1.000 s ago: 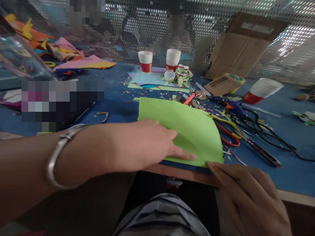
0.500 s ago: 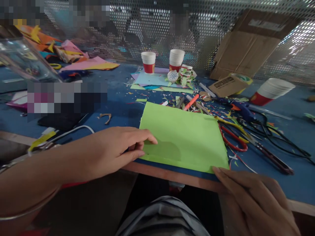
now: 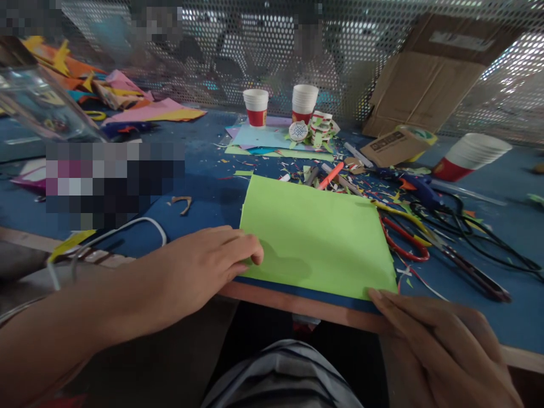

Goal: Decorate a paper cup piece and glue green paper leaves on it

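Observation:
A folded light-green paper sheet [image 3: 317,238] lies flat on the blue table [image 3: 204,187], its near edge along the table's wooden front rim. My left hand [image 3: 204,269] rests at the sheet's near left corner with its fingers curled together on the paper's edge. Over the front rim, my right hand [image 3: 429,345] lies with its fingers stretched out. Its fingertips touch the sheet's near right corner.
Red-handled scissors [image 3: 403,241], a blue glue gun [image 3: 419,190] and black cables [image 3: 476,232] lie right of the sheet. Behind are paper cups [image 3: 256,106], a tipped cup stack [image 3: 470,156], paper scraps, cardboard boxes [image 3: 425,73] and a mesh fence. A white cable [image 3: 127,226] loops at the left.
My left hand has drawn back leftward across the sheet, from its middle to the near left corner, and its fingers have curled. My right hand has stayed at the right corner.

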